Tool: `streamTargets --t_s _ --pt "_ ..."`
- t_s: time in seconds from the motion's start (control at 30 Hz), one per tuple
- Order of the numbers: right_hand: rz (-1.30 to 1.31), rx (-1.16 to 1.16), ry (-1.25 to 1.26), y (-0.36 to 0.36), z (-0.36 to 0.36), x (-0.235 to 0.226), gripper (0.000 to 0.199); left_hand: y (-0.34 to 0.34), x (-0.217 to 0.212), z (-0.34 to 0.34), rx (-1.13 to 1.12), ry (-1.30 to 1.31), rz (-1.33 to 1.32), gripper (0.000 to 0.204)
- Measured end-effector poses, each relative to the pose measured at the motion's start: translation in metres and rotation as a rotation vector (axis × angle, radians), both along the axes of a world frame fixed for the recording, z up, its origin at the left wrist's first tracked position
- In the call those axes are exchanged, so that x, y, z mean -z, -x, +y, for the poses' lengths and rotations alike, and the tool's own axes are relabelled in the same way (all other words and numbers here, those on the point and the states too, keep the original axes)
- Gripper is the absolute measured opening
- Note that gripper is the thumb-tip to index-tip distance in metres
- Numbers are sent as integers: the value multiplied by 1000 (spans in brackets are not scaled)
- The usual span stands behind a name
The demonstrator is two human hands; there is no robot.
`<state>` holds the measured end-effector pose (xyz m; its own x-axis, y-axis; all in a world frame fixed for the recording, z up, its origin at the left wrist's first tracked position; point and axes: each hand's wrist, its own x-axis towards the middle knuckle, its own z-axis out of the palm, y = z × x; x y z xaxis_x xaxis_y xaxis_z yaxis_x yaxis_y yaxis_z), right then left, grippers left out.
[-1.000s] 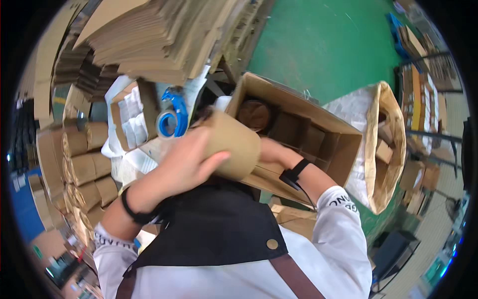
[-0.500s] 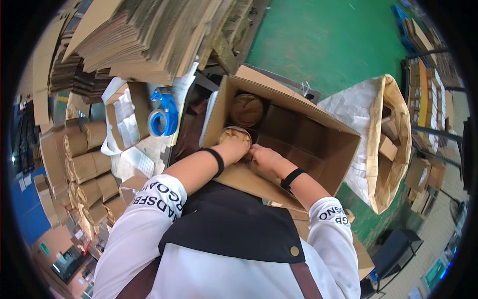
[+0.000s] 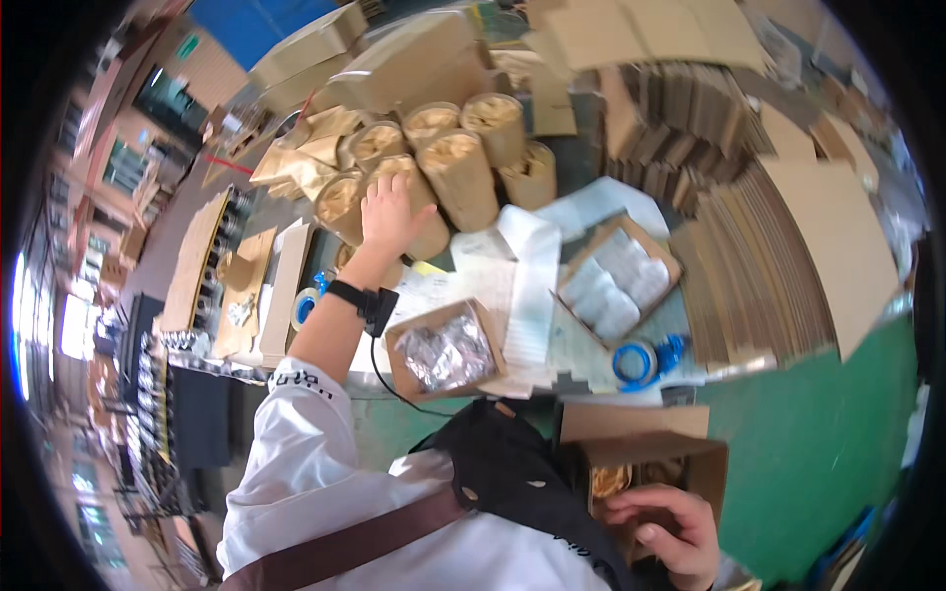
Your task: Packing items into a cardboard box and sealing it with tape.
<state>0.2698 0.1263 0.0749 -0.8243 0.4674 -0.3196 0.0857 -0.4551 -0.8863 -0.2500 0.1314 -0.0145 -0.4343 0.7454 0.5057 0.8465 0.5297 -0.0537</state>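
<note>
Paper-wrapped cylinder (image 3: 419, 212) lies far-left on the table, long axis tilted, under the open left hand (image 3: 389, 212); right hand (image 3: 670, 527), far nearer, loosely grips the carton (image 3: 641, 463) rim.

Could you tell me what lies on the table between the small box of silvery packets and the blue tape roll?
In the head view, white paper sheets lie between the box of silvery packets and the blue tape roll, spread flat on the table.

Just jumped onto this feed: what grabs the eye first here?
The cluster of brown paper-wrapped cylinders at the table's far side, with the left hand laid flat on one. Near the table's front edge sits a small open box of silvery packets, and at lower right the right hand rests at an open cardboard carton.
</note>
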Motion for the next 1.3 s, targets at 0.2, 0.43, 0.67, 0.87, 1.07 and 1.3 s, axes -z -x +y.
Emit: streamTargets --t_s 0.2,0.43,0.67,0.87,1.07,1.3 --pt "127 -345 -1141 318 57 32 26 78 57 -44 -128 158 -92 33" --pt "-844 -341 -1842 549 169 158 37 64 78 28 -230 -44 -417 17" --pt "-868 -28 -1581 478 166 119 63 88 63 24 -65 53 -457 19" --pt "-85 345 -225 263 70 63 29 120 45 12 -59 393 -441 24" --pt "-28 1228 82 2 -74 94 37 161 29 1 83 46 -454 52" --pt "-1216 1127 -345 -149 -124 235 34 -36 -66 -6 506 64 -803 56"
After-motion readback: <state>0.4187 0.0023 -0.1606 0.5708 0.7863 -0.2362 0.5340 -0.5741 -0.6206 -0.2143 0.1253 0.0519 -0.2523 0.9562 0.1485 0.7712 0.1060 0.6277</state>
